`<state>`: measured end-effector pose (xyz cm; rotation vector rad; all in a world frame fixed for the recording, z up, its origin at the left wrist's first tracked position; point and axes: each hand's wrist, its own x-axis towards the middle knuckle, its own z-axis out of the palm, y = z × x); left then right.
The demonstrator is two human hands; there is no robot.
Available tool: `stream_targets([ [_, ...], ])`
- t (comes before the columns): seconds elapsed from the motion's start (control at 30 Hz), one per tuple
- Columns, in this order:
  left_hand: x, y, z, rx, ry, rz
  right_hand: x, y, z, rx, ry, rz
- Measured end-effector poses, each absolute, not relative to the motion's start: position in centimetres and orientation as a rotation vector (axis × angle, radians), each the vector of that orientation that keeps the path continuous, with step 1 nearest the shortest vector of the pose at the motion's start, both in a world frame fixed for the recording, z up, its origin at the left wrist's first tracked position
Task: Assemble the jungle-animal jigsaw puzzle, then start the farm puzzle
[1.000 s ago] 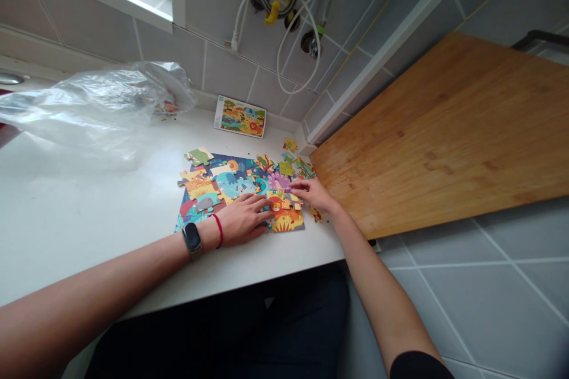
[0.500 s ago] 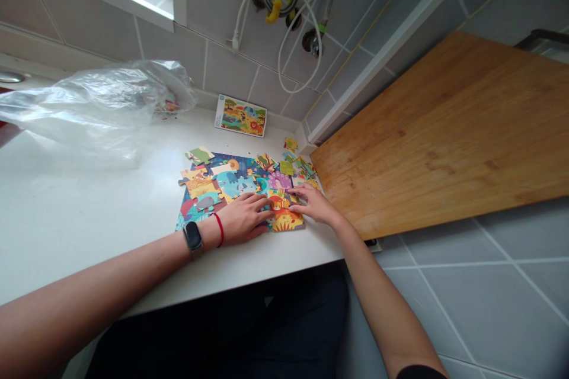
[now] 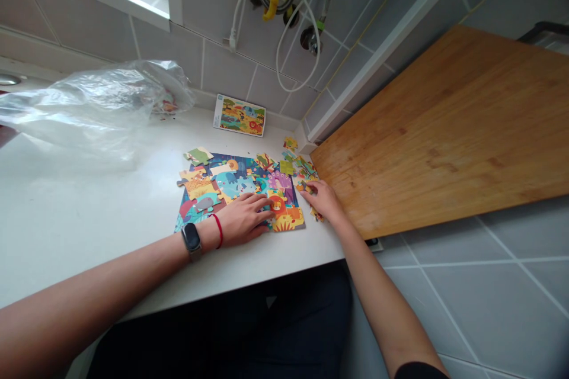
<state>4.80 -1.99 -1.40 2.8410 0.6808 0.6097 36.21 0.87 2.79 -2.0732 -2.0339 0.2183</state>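
Note:
My left hand [image 3: 245,217] lies flat with fingers stretched over the lower middle of a colourful animal jigsaw puzzle [image 3: 235,180], wearing a red cord and a dark watch at the wrist. By its fingertips is the orange lion section [image 3: 279,206]. Off the puzzle's right edge, my right hand [image 3: 323,198] pinches a small puzzle piece [image 3: 304,187] between thumb and fingers. Loose pieces [image 3: 302,164] lie heaped just beyond it, and a few more show under this hand. A green piece [image 3: 198,156] overlaps the puzzle's upper left corner.
The picture card [image 3: 240,115] with the animal scene lies near the wall. A crumpled clear plastic bag [image 3: 102,100] spreads at the left of the white counter [image 3: 89,207]. A large wooden board [image 3: 444,136] leans along the right side. Hoses and a white cable [image 3: 278,59] hang above.
My right hand has moved right, from the lion section to beside the loose pieces, and a piece shows in its fingers. The lion's face is now uncovered. My left hand has stayed in place.

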Motion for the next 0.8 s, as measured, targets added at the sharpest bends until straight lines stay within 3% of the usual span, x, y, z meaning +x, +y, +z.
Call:
stream_targets([
  [0.3,4.8,-2.0,-1.3,2.831,0.687,0.600,35.0,1.9,4.7,-2.228,-2.143,0.180],
  [0.8,4.8,-2.1,-1.7,2.815,0.670,0.653,35.0,5.1,3.6,-1.983,-2.354,0.297],
])
